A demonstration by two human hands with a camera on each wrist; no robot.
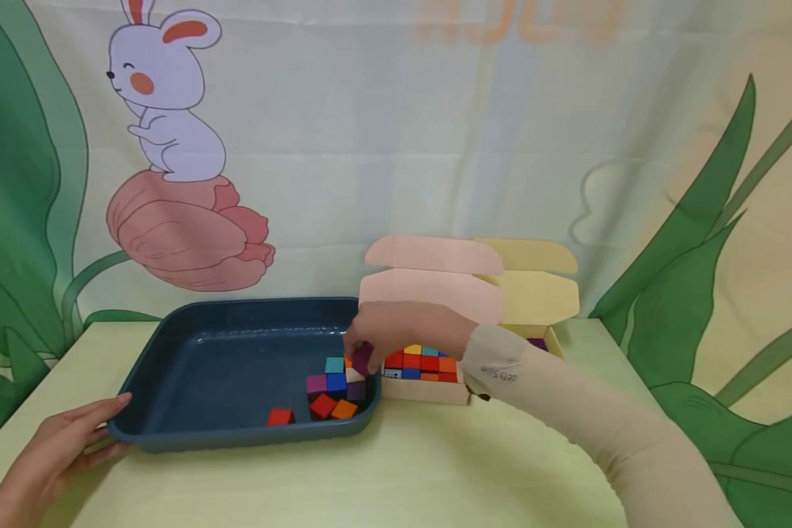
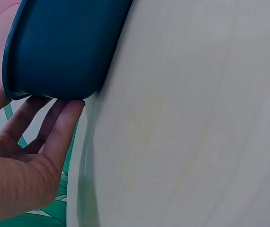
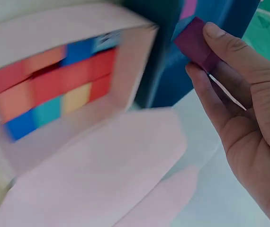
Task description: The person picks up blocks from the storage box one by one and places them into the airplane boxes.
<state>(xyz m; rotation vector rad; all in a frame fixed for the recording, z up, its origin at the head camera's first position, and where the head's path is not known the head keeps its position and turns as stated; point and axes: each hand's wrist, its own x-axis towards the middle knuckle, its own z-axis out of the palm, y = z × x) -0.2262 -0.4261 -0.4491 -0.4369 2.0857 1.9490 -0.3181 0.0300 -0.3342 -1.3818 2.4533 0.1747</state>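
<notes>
My left hand [image 1: 62, 444] grips the near left corner of a dark blue tray [image 1: 171, 433], with the thumb over the rim and the fingers against the outer wall. Between the thumb and fingertips of my right hand [image 1: 396, 330] is a purple cube [image 3: 195, 43], held over the tray's right end. Beneath it, several coloured cubes lie bunched in the tray, among them a blue cube [image 1: 336, 383] and a teal cube [image 1: 334, 364]. A red cube [image 1: 280, 417] sits apart, near the front wall.
Just right of the tray stands an open pink box [image 1: 429, 392] holding rows of coloured cubes, its lid raised. Beside that is an open yellow box [image 1: 553, 341] with a dark purple cube [image 1: 537, 343] showing, partly behind my right sleeve. A printed curtain hangs behind the table.
</notes>
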